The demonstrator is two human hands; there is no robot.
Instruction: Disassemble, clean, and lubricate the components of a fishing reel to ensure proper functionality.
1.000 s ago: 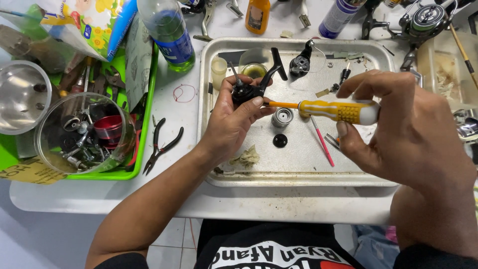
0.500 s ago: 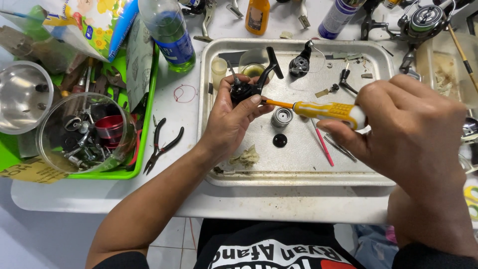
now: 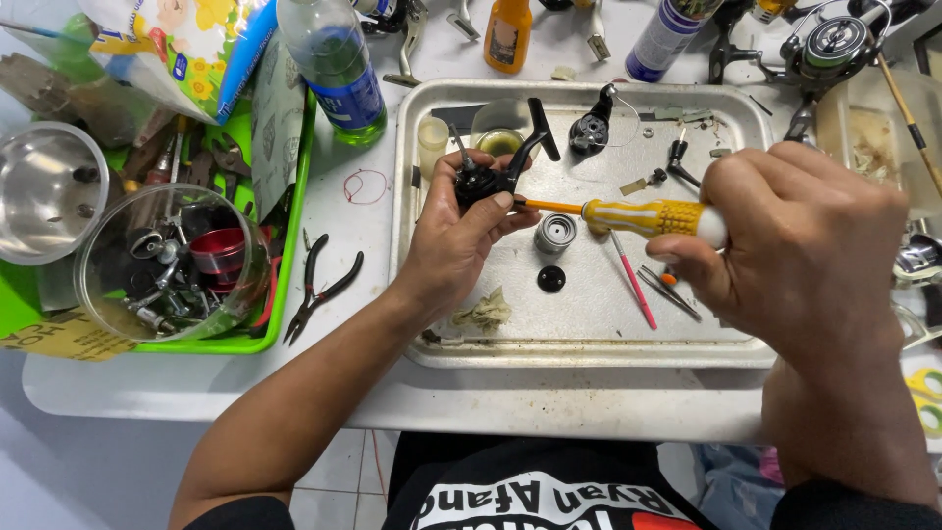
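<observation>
My left hand [image 3: 459,236] grips a small black fishing reel body [image 3: 488,178] with a black handle arm sticking up, held over a metal tray [image 3: 589,339]. My right hand [image 3: 800,245] holds a yellow-handled screwdriver [image 3: 643,216]; its orange shaft points left and its tip touches the reel body. On the tray under the tool lie a silver spool [image 3: 555,234], a round black cap [image 3: 550,279], a thin pink stick [image 3: 633,285] and a crumpled rag [image 3: 485,312].
A green tray [image 3: 257,324] at left holds a clear bowl of metal parts [image 3: 167,265] and a steel bowl [image 3: 44,191]. Black pliers [image 3: 319,290] lie beside it. Bottles [image 3: 334,64] and reel parts [image 3: 829,44] stand along the back edge.
My right hand has shifted slightly with the screwdriver, the handle dropping a little; the tip stays at the reel. My left hand keeps its grip in place.
</observation>
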